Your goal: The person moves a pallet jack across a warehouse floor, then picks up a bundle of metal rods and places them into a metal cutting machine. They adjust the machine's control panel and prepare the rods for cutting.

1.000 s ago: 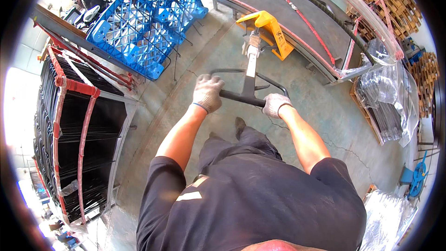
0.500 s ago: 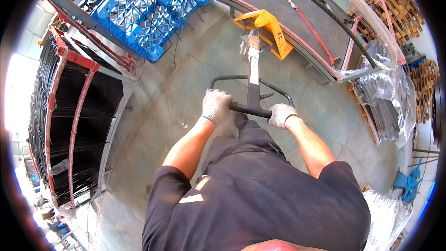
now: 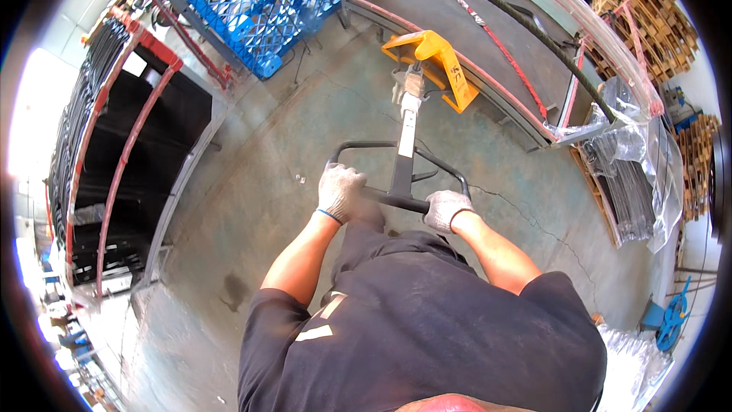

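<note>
Both of my hands wear pale knit gloves and grip the black looped handle (image 3: 402,189) of a pallet jack. My left hand (image 3: 341,188) is wrapped round the handle's left end, a blue band at its wrist. At the right end, my right hand (image 3: 447,210) is closed round the bar. The shaft with its pale label rises away from me to the yellow body of the pallet jack (image 3: 438,52), which stands against a metal frame rack with a dark sheet (image 3: 488,38). Its forks are hidden beneath that rack.
A rack of black sheets with red-wrapped posts (image 3: 156,152) stands at left. Blue plastic pallets (image 3: 263,8) are at the far left. To the right is a plastic-wrapped bundle (image 3: 625,175) on a wooden pallet. Wooden pallets (image 3: 644,19) are stacked at far right. Cracks run across the concrete floor (image 3: 526,214).
The handle and both hands have shifted slightly left and toward me. The left rack and blue pallets have moved a little in view. My grip stays the same.
</note>
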### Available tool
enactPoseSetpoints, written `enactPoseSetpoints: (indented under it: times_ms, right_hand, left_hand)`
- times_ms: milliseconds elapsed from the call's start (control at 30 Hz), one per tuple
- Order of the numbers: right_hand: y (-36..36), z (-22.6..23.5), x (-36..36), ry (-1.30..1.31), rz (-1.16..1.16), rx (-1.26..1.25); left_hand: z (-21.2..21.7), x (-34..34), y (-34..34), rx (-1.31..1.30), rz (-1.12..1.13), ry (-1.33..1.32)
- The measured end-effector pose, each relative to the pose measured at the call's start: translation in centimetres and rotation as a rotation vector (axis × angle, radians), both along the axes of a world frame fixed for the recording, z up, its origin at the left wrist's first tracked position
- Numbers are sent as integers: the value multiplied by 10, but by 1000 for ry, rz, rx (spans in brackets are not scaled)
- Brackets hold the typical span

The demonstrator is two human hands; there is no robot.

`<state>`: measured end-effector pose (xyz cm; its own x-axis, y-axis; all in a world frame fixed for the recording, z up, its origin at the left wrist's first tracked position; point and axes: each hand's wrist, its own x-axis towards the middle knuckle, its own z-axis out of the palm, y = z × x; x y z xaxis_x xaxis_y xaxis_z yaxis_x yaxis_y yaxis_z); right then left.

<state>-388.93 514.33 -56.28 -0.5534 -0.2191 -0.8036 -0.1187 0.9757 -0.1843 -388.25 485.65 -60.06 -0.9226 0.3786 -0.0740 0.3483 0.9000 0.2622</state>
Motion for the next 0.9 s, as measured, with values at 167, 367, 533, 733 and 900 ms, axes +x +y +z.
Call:
enactPoseSetpoints:
  times_ms: [167, 367, 533, 733, 900]
  right_hand:
    - [7, 10, 71, -18, 20, -1]
    - [1, 21, 181, -21, 30, 13]
    - [-23, 32, 244, -30, 18, 16]
    - [-80, 30, 365, -23, 6, 69]
    - [-122, 21, 441, 20, -15, 23]
  left_hand:
    - [5, 81, 7, -4, 50, 13]
    - [27, 192, 2, -31, 55, -23]
    - [28, 260, -20, -29, 61, -52]
    - [25, 376, -76, 1, 42, -71]
    - [20, 445, -119, 4, 35, -66]
